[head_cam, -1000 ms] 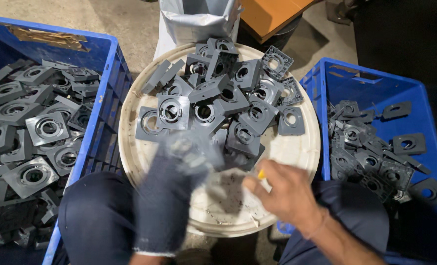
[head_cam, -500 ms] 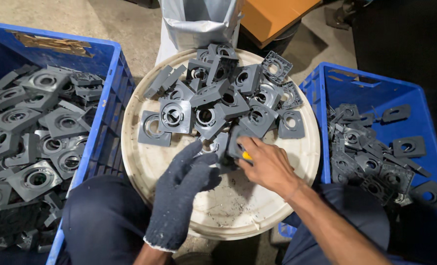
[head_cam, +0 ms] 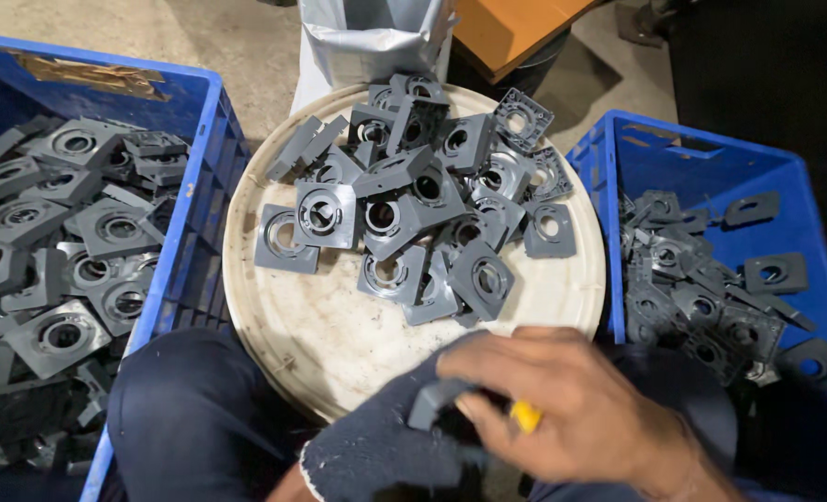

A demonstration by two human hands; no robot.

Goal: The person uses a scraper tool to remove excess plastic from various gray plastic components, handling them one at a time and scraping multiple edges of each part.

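My left hand (head_cam: 376,448), in a dark knitted glove, is at the bottom centre and grips a grey square plastic part (head_cam: 429,402). My bare right hand (head_cam: 576,414) lies over it, closed on a small yellow-handled tool (head_cam: 525,416) whose tip is hidden against the part. Both hands are at the near edge of a round white tray (head_cam: 246,279), over my lap. A heap of the same grey square parts (head_cam: 413,214), each with a round centre hole, covers the far half of the tray.
A blue crate (head_cam: 195,232) on the left is full of grey parts. Another blue crate (head_cam: 711,158) on the right holds a shallower layer. A grey bag (head_cam: 367,37) and an orange board (head_cam: 506,23) stand beyond the tray. My dark-trousered knee (head_cam: 199,409) is under the tray.
Both hands have drawn back from the heap to the tray's near edge, the left one bringing a grey part with it. The right hand has closed in over that part with the yellow tool.
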